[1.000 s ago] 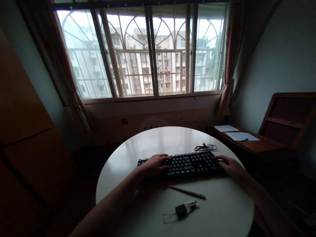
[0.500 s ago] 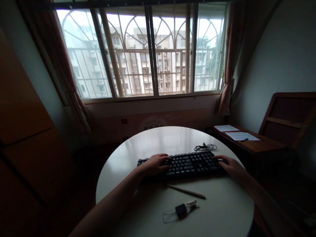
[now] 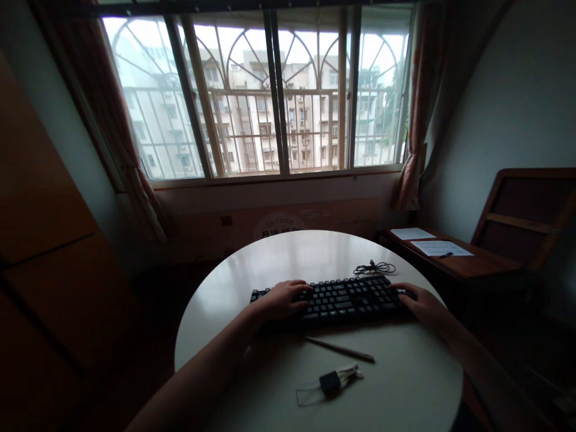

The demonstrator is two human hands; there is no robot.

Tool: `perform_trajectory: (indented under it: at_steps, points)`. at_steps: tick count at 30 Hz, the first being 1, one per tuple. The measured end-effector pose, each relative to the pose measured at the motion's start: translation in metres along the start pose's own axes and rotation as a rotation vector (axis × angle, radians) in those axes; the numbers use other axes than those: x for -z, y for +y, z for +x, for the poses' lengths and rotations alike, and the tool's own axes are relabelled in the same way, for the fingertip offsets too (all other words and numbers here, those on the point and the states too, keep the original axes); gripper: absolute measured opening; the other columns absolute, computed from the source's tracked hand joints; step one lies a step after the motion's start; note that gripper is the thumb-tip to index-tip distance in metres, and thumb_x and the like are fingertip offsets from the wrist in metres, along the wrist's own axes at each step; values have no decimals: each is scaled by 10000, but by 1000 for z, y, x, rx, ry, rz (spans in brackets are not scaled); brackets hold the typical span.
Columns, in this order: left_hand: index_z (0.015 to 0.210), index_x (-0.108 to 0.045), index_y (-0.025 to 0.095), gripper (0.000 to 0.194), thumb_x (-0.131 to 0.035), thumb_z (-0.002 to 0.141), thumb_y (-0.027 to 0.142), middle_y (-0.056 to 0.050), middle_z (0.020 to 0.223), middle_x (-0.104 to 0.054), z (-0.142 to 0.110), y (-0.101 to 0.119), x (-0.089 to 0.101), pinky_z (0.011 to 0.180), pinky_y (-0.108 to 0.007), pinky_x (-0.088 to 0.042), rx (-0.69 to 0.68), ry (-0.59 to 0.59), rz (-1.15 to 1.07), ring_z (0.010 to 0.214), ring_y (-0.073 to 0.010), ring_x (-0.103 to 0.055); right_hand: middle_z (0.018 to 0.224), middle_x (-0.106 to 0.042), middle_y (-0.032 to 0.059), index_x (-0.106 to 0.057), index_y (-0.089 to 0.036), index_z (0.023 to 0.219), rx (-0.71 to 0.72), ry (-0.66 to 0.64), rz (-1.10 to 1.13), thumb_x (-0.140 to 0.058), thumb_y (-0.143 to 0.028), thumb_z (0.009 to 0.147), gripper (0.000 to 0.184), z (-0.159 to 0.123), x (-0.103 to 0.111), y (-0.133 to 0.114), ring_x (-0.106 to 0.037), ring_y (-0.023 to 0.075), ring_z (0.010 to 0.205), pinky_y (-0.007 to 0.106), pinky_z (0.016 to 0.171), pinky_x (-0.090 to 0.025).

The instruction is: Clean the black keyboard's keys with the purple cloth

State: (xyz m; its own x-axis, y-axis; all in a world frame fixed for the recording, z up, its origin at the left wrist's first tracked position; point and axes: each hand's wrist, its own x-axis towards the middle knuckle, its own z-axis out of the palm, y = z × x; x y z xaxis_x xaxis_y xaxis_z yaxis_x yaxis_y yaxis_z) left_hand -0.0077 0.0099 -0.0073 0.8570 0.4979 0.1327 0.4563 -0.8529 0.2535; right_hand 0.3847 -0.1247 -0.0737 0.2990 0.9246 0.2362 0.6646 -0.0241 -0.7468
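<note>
A black keyboard lies across the white round table. My left hand rests palm down over its left part, fingers stretched out and apart on the keys. At the keyboard's right end is my right hand, its fingertips touching the keys there and the thumb apart from them. Behind the keyboard sits a coiled black cable. In front of it lies a thin pen-like stick. Nearer to me there is a small black block with a wire loop on one side and pale leads on the other.
The round table has a curved edge all round. To the right, a wooden chair carries paper sheets and a dark pen. An orange-brown cabinet stands at the left. Beyond the table is a barred window with curtains.
</note>
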Motion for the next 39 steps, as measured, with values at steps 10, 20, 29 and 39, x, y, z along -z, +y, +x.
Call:
perform_trajectory:
  at_steps: [10,20,29,39]
  points:
    - [1365,-560,270,481,-598,895,367,-66,1416,-539,0,-1,0,1088,-393,-392,-4,-2,-10,1267,-283,-524,1077,-735,78,-701,-215,1147,-1,-7,3,-510,-404,795,443,-1,0,0,-669,284,996,365,880,-487]
    - [1363,-562,276,478,-603,895,364,-58,1415,-539,0,-1,-1,1089,-382,-391,5,-6,-8,1268,-278,-523,1062,-742,70,-713,-220,1140,13,14,3,-528,-401,776,447,0,0,0,-672,291,993,360,878,-494]
    - [1363,-561,282,477,-606,895,365,-57,1412,-542,0,-1,-1,1087,-382,-392,1,2,-9,1265,-275,-524,1074,-739,75,-707,-219,1142,5,-2,-2,-519,-398,790,437,0,0,0,-670,284,1009,359,878,-488]
    - [1345,-574,283,464,-604,889,364,-57,1397,-555,0,3,2,1078,-384,-401,2,0,-24,1253,-278,-533,999,-751,60,-697,-219,1163,4,-21,7,-512,-399,799,446,2,-1,6,-685,270,943,348,835,-495]
